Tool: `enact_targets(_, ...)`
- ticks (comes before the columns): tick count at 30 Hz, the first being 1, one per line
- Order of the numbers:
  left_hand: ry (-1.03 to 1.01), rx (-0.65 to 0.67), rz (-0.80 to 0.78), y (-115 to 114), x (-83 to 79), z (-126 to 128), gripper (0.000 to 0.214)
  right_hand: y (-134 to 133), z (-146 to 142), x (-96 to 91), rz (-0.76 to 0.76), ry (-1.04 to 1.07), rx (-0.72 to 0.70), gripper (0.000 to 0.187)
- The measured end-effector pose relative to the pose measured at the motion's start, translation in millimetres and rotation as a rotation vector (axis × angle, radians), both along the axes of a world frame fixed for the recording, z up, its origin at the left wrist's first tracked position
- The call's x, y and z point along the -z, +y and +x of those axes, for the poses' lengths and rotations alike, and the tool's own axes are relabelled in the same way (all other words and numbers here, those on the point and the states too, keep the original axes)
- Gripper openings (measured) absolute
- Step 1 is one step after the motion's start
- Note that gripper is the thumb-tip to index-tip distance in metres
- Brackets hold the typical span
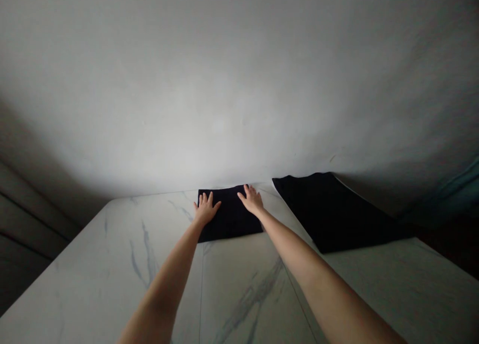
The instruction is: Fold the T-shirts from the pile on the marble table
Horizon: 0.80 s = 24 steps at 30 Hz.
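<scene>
A black piece of cloth (229, 217) lies flat on the marbled table, close to the wall. My left hand (206, 208) rests on its left edge, palm down with the fingers spread. On the cloth's right edge lies my right hand (252, 199), also flat and with the fingers apart. Neither hand is closed around anything. Farther right, a larger black cloth (344, 217) is spread out, its right side reaching the table's right edge. Neither of my hands touches it.
The white table (112, 264) has grey veins and thin seams running toward me. A pale wall (224, 94) rises right behind its far edge. At the far left stands a dark grooved panel (30, 219), and the right side is in deep shadow.
</scene>
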<state>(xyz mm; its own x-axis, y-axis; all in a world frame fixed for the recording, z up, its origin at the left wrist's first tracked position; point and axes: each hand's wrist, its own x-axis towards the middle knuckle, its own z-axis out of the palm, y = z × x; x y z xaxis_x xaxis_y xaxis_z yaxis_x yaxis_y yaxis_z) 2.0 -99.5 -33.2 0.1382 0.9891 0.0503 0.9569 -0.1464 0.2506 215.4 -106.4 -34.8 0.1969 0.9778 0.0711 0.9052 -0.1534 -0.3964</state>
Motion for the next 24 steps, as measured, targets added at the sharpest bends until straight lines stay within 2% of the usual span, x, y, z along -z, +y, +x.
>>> enact_targets(3,-0.061,-0.114,0.147,-41.4,-4.1,-38.1,0.046,-43.0,36.9,6.6,0.133,0.113,0.125,0.032)
enact_targets(5,-0.036,-0.191,0.119,-68.5,-2.4,-62.1,0.039,-72.2,56.9,16.3,0.056,0.250,0.096,0.021)
enact_targets(7,-0.019,-0.234,0.002,-88.0,0.7,-75.0,0.036,-93.7,65.0,25.0,-0.071,0.404,0.050,0.022)
enact_targets(10,-0.062,-0.246,-0.093,-100.3,5.0,-70.5,0.038,-106.7,55.6,30.3,-0.124,0.501,0.010,0.025)
enact_targets(14,-0.158,-0.320,-0.026,-102.0,4.8,-46.8,0.038,-102.7,32.9,25.7,-0.050,0.457,0.030,0.025)
enact_targets(18,-0.244,-0.362,0.031,-104.6,-0.7,-34.0,0.035,-100.3,26.8,17.9,-0.065,0.399,0.022,0.025)
enact_targets(24,-0.115,-0.366,-0.076,-112.3,-2.9,-37.6,0.041,-111.7,31.3,6.8,-0.146,0.318,-0.019,0.047)
